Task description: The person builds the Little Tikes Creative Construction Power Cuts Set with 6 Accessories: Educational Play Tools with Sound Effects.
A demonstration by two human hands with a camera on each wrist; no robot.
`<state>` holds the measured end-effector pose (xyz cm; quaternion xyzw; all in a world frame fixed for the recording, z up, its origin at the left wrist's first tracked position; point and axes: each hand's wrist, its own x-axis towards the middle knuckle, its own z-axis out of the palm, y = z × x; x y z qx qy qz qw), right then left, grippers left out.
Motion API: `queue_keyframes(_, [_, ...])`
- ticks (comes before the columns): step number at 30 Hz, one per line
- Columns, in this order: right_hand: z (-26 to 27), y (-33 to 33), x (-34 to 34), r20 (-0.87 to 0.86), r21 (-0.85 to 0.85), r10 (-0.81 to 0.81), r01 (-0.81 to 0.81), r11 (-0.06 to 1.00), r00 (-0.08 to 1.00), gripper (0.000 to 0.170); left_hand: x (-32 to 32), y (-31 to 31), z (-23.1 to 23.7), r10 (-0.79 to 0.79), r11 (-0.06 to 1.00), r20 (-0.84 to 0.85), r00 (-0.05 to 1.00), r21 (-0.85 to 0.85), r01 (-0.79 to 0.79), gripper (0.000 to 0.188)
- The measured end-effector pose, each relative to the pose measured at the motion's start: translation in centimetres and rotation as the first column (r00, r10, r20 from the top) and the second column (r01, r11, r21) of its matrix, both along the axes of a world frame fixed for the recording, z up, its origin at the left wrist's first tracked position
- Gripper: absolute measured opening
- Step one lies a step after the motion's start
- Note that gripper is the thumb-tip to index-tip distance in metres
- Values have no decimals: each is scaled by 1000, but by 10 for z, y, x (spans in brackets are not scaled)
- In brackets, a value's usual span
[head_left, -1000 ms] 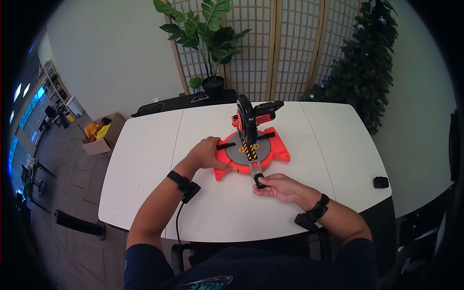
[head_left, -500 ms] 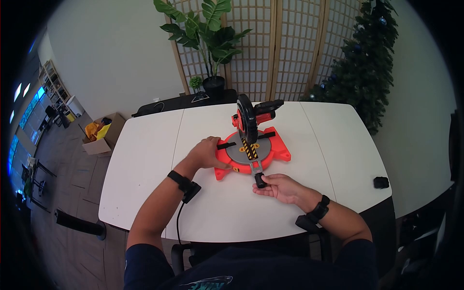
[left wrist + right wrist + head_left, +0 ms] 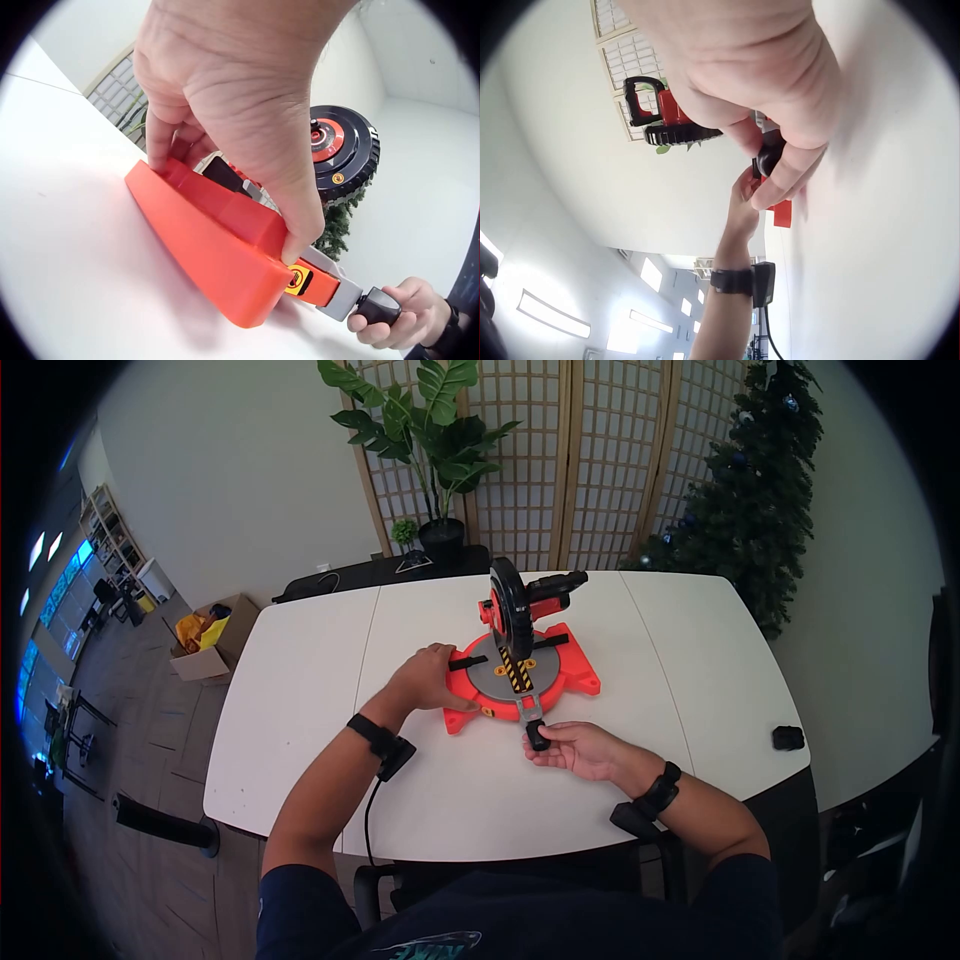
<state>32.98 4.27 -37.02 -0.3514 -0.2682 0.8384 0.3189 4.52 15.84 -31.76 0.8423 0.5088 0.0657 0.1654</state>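
Note:
A toy miter saw (image 3: pixel 580 660) with an orange base stands on the white table, its black round blade guard (image 3: pixel 511 606) raised over a grey turntable (image 3: pixel 483 678). My left hand (image 3: pixel 420 678) grips the left side of the base, thumb at the front and fingers over the back, as the left wrist view shows. At the front of the saw, a black knob (image 3: pixel 538 736) sticks out from a grey arm (image 3: pixel 341 300). The thumb and fingers of my right hand (image 3: pixel 585 748) pinch this knob from the right. In the right wrist view the hand covers much of the knob (image 3: pixel 770 154).
A small black object (image 3: pixel 788 737) lies near the table's right edge. Behind the table (image 3: pixel 300 710) stand a potted plant (image 3: pixel 442 538), a lattice screen (image 3: pixel 610 460) and a decorated tree (image 3: pixel 750 510). An open cardboard box (image 3: pixel 232 640) sits on the floor to the left.
The right fingers and the knob between them have shifted very slightly, with the hold kept. The left hand and the saw's base stay where they were.

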Motion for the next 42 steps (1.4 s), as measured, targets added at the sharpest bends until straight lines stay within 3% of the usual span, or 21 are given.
queue_keyframes(2, [-5,0,0,-13,-13,-9,9,1000,1000,31,1,-1,2,-2,1000,-3,1000,0,2,114])
queue_keyframes(7, [3,-5,-6,163,77,-52,40,996,985,33,0,-2,0,2,1000,16,1000,16,-2,114])
queue_keyframes(16, [-6,0,3,37,32,-5,4,999,999,40,0,-1,-1,10,1000,4,1000,7,-10,114])
queue_keyframes(22, [-8,1,1,105,24,-10,7,1000,994,40,0,0,-1,1,1000,1,1000,10,-1,113])
queue_keyframes(32, [-4,-3,1,49,17,-31,30,999,998,35,0,0,-2,6,1000,-3,1000,13,-6,115])
queue_keyframes(34, [-3,-3,-3,183,73,-36,23,997,982,35,1,-1,-1,7,1000,-7,1000,8,-7,116])
queue_keyframes(42, [-5,0,-1,75,4,-2,2,1000,997,37,0,2,-4,6,1000,-13,1000,16,-5,118])
